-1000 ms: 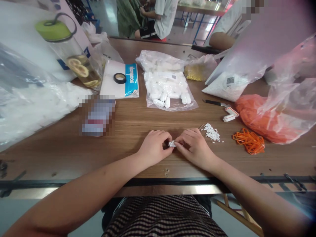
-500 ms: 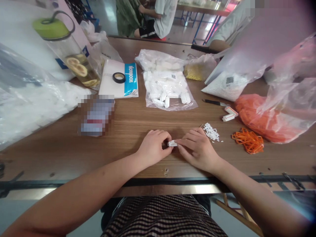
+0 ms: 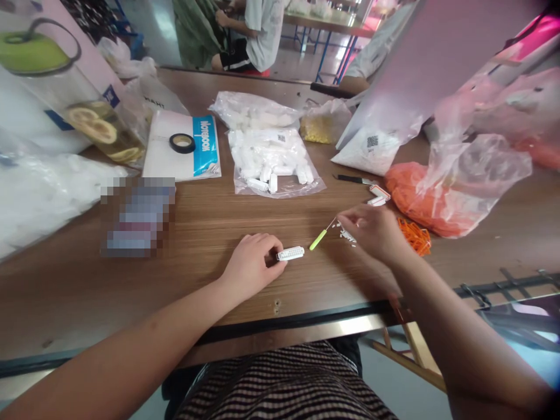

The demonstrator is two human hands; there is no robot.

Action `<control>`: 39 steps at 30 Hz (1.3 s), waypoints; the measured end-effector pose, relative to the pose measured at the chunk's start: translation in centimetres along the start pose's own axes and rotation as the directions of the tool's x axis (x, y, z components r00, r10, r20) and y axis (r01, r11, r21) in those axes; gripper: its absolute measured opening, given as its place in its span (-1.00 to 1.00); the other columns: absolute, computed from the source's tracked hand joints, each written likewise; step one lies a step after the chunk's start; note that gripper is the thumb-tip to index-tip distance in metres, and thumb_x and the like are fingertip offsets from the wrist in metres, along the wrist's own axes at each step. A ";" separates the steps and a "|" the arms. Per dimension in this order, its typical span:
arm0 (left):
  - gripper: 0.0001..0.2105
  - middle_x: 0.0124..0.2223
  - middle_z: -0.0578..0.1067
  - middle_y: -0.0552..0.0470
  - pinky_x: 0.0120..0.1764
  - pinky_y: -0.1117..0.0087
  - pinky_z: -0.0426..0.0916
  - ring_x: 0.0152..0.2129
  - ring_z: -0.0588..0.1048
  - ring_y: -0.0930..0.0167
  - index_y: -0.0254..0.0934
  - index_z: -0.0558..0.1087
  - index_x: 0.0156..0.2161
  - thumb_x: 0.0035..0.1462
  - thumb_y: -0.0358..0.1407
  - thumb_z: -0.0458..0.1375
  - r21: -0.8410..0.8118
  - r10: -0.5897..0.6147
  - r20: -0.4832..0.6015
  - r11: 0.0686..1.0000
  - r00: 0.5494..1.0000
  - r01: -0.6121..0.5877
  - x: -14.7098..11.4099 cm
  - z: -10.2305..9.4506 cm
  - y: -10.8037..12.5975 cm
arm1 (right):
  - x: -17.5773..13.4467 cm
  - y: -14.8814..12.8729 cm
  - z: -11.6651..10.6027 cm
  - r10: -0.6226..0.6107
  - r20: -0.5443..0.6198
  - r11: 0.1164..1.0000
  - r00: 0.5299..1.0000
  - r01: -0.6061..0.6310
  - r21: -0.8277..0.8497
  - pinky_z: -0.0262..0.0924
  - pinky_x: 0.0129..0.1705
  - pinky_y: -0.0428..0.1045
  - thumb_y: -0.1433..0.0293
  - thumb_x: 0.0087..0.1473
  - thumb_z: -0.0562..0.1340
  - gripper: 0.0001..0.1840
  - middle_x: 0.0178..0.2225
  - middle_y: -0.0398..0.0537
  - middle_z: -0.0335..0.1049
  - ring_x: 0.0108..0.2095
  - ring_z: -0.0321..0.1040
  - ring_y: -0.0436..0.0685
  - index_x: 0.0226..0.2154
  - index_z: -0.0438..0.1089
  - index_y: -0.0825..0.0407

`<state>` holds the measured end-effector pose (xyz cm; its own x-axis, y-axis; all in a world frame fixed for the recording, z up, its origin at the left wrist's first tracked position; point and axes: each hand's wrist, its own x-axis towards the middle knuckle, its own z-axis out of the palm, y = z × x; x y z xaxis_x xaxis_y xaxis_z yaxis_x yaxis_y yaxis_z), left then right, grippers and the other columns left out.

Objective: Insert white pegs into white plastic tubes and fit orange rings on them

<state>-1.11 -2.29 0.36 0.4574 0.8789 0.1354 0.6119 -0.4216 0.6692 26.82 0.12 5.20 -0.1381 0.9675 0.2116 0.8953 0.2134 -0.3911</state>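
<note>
My left hand (image 3: 256, 262) rests on the table, with thumb and fingers closed on one end of a white plastic connector housing (image 3: 291, 254). Rows of small openings show along the housing's upper face. To its right lies a thin pick with a yellow-green handle (image 3: 318, 240). My right hand (image 3: 371, 230) is over a pile of tiny white plastic pieces (image 3: 348, 235) and partly covers them. Its fingers point down and left, close to the pick's metal tip. They are blurred and partly hidden, so their grip is unclear.
Orange strips (image 3: 415, 236) lie beyond my right hand, before a bag of orange parts (image 3: 431, 195). A black-handled knife (image 3: 354, 179) and white-and-orange housings (image 3: 380, 195) lie behind it. Further back are a bag of white housings (image 3: 271, 157), a notebook (image 3: 161, 140) and a bottle (image 3: 98, 125).
My right hand has left the connector housing and moved right, over the white pieces, uncovering the pick. My left hand still holds the housing. The whole view has shifted left.
</note>
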 end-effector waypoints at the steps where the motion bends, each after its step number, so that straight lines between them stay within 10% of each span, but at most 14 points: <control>1: -0.91 -0.37 0.47 0.13 -0.21 0.24 0.23 -0.41 0.40 0.38 -0.20 0.39 -0.33 0.07 -0.33 0.23 0.003 0.001 0.002 1.000 1.000 -0.001 0.0 0.0 0.0 | 0.4 1.8 -0.7 0.092 0.028 0.993 0.995 -0.090 -0.072 0.18 -0.35 0.01 0.29 0.04 0.24 -0.80 -0.48 -0.08 0.51 -0.46 0.40 0.12 -0.45 0.56 0.01; 7: -0.90 -0.36 0.47 0.13 -0.21 0.24 0.23 -0.40 0.41 0.38 -0.20 0.38 -0.32 0.07 -0.34 0.23 0.005 0.011 -0.002 1.000 1.000 -0.011 0.0 0.0 -0.1 | 1.0 7.9 -1.3 0.226 0.201 0.972 0.953 -0.207 -0.114 0.25 -0.36 -0.01 0.27 -0.08 0.30 -0.82 -0.47 -0.11 0.54 -0.43 0.44 0.13 -0.42 0.59 -0.03; 15: -0.90 -0.36 0.46 0.13 -0.22 0.26 0.23 -0.41 0.40 0.39 -0.21 0.38 -0.33 0.07 -0.35 0.23 0.003 0.015 -0.016 1.000 1.000 -0.015 -0.1 0.0 -0.1 | 1.2 7.1 -0.6 0.338 0.162 0.921 0.927 -0.290 -0.259 0.17 -0.43 -0.02 0.27 -0.08 0.25 -0.80 -0.57 -0.08 0.48 -0.47 0.40 0.14 -0.56 0.52 0.01; 34: -0.89 -0.36 0.47 0.13 -0.21 0.25 0.22 -0.40 0.41 0.39 -0.21 0.38 -0.32 0.06 -0.34 0.25 0.000 0.029 -0.023 1.000 0.999 -0.029 -0.1 0.2 -0.2 | -1.4 8.7 1.0 0.319 -0.027 0.946 0.947 -0.320 -0.051 0.25 -0.31 0.06 0.17 -0.04 0.27 -0.71 -0.40 -0.03 0.57 -0.42 0.43 0.17 -0.41 0.59 0.02; 39: -0.91 -0.36 0.48 0.11 -0.23 0.26 0.22 -0.39 0.42 0.37 -0.21 0.38 -0.33 0.07 -0.33 0.23 0.000 0.023 -0.014 1.000 1.000 -0.023 0.1 0.0 -0.1 | -1.5 5.1 0.6 0.403 -0.054 0.910 0.914 -0.394 0.132 0.23 -0.35 0.04 0.16 -0.02 0.31 -0.75 -0.48 -0.06 0.52 -0.45 0.41 0.15 -0.42 0.53 0.01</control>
<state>-1.06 -2.19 0.31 0.4618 0.8723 0.1609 0.6016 -0.4413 0.6658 31.35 -0.18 2.32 0.2577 0.9625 0.0844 0.8130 -0.1688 -0.5573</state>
